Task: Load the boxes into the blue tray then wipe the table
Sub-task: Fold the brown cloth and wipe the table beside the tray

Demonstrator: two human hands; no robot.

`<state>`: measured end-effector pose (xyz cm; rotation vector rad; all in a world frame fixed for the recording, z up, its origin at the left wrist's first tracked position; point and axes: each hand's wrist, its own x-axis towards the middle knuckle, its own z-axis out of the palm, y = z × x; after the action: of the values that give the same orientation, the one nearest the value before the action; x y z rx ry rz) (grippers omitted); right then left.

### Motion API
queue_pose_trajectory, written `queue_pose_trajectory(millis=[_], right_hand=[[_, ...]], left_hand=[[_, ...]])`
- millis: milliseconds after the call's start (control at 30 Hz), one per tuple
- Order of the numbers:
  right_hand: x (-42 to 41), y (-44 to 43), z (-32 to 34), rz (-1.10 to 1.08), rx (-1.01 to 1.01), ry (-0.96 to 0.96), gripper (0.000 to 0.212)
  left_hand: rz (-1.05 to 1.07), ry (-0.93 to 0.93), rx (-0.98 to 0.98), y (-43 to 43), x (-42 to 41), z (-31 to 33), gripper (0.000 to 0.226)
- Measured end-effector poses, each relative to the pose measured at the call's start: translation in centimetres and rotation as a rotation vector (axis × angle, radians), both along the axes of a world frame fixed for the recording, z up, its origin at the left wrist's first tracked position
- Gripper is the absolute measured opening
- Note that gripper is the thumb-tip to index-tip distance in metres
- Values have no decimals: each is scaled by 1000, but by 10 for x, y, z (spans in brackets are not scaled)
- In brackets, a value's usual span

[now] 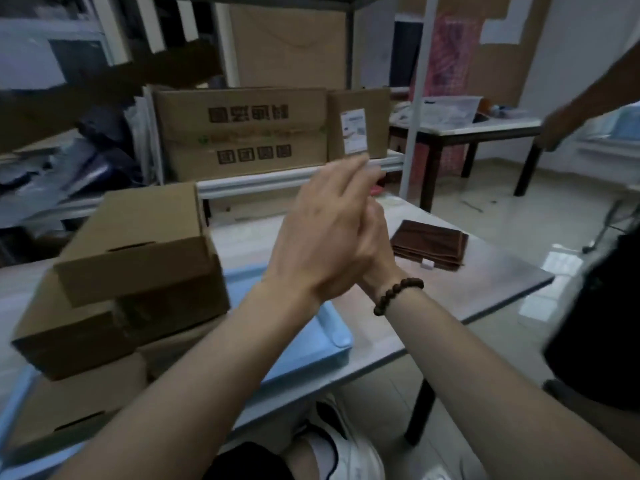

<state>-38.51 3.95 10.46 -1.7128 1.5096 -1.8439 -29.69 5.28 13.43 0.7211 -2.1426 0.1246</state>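
Brown corrugated card fills the left half of the view: several plain boxes (135, 244) sit stacked in the blue tray (325, 336), whose rim shows at 6 o'clock from the stack and along the left edge; the top box lies askew over the ones beneath. None of these boxes shows readable print. Behind them, at 12 o'clock, a large carton (242, 133) on a metal shelf (298, 176) carries two rows of dark block characters and a faint green band, all too blurred to read; a smaller carton (360, 123) just beside it at 3 o'clock bears a white label (354, 131) with illegible text. The left hand (325, 237) and right hand (375, 237) are pressed palm to palm above the bench (495, 282), fingers extended and holding nothing; a dark beaded bracelet (398, 295) circles the right wrist. At 3 o'clock from the hands a folded brown cloth (431, 244) lies flat on the pale, glossy bench with a small white tag at its near edge. The floor is shiny light tile. Farther back at 1 o'clock stands a dark-legged table (485, 128) with a clear plastic bin (450, 109) on it, and cardboard sheets lean on the wall. Another person's arm (588, 98) reaches in at 2 o'clock.
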Motion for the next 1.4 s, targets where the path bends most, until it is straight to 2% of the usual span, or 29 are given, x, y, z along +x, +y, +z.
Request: queue_pose_trajectory(millis=[67, 133, 267, 433, 533, 700, 833, 900, 1000, 1100, 1167, 1200, 1300, 1333, 1400], right_hand=[[-35, -5, -25, -115, 127, 127, 26], [-69, -11, -49, -290, 283, 281, 31], [-126, -18, -89, -448, 523, 238, 45], [-168, -48, -122, -498, 679, 379, 43], [-188, -71, -129, -532, 726, 438, 36], [-218, -114, -135, -599, 822, 521, 39], [-230, -129, -137, -649, 884, 613, 21], [-228, -128, -136, -640, 831, 725, 23], [-213, -118, -138, -503, 740, 883, 17], [-195, -112, -139, -391, 588, 830, 40], [-190, -120, -138, -431, 472, 796, 43], [-191, -126, -139, -477, 510, 805, 43], [-193, -137, -150, -472, 944, 761, 70], [-191, -139, -154, -437, 1025, 731, 75], [-183, -141, -156, -367, 1040, 740, 73]], left_hand=[[2, -75, 57, -14, -22, -33, 43], [32, -181, 110, -26, -37, -64, 41], [97, -429, 176, -52, -67, -115, 47], [209, -581, 398, -80, -86, -149, 57], [208, -563, 512, -85, -87, -156, 60], [180, -488, 570, -86, -85, -156, 57], [177, -463, 580, -85, -84, -156, 57], [172, -446, 590, -84, -83, -155, 57], [158, -414, 593, -83, -82, -154, 55], [155, -382, 589, -83, -82, -154, 53], [156, -358, 592, -84, -81, -155, 53], [155, -354, 593, -84, -81, -155, 52], [159, -344, 595, -82, -80, -154, 51], [161, -341, 595, -81, -80, -153, 51], [163, -329, 593, -81, -80, -152, 50]])
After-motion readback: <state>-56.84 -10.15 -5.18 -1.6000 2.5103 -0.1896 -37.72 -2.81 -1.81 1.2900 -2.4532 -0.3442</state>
